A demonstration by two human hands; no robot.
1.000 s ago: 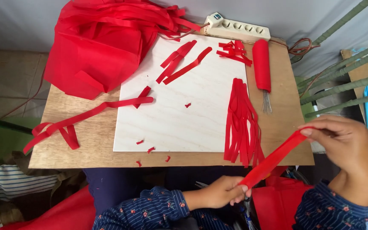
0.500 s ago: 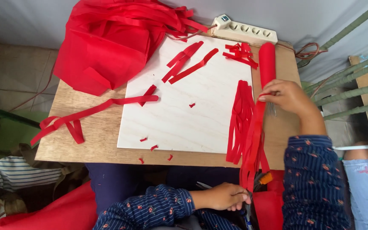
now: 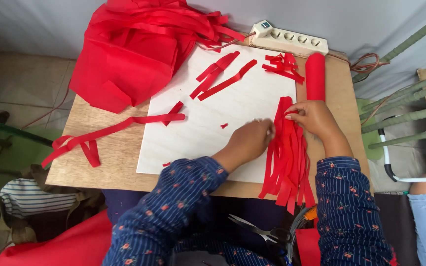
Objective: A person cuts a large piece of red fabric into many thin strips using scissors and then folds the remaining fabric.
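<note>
Looking down from my head camera, my right hand (image 3: 315, 120) pinches the top of the bundle of red fabric strips (image 3: 288, 152) lying along the pale board's (image 3: 208, 133) right edge, ends hanging off the wooden table (image 3: 112, 162). My left hand (image 3: 250, 140) touches the bundle's side, fingers curled together. I'd best keep the tops even and press gently, so no strip slides.
</note>
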